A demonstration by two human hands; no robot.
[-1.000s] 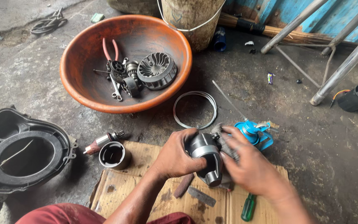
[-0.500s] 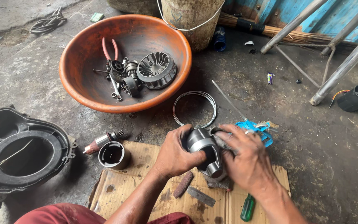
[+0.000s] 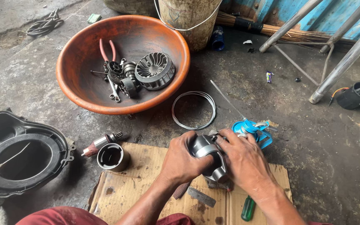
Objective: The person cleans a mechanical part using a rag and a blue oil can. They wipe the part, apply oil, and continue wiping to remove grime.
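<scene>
Head view showed the grey metal housing [image 3: 210,160] lying lengthwise from 11 toward 5 o'clock. Left hand [image 3: 183,160] wrapped closed around it at 9 o'clock; right hand [image 3: 243,163] pressed curled fingers against it at 3 o'clock.

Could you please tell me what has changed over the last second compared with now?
The right hand slid from the side onto the grey metal housing, covering more of it. The left hand kept its grip. The orange basin, wire ring and cardboard stayed put.
</scene>
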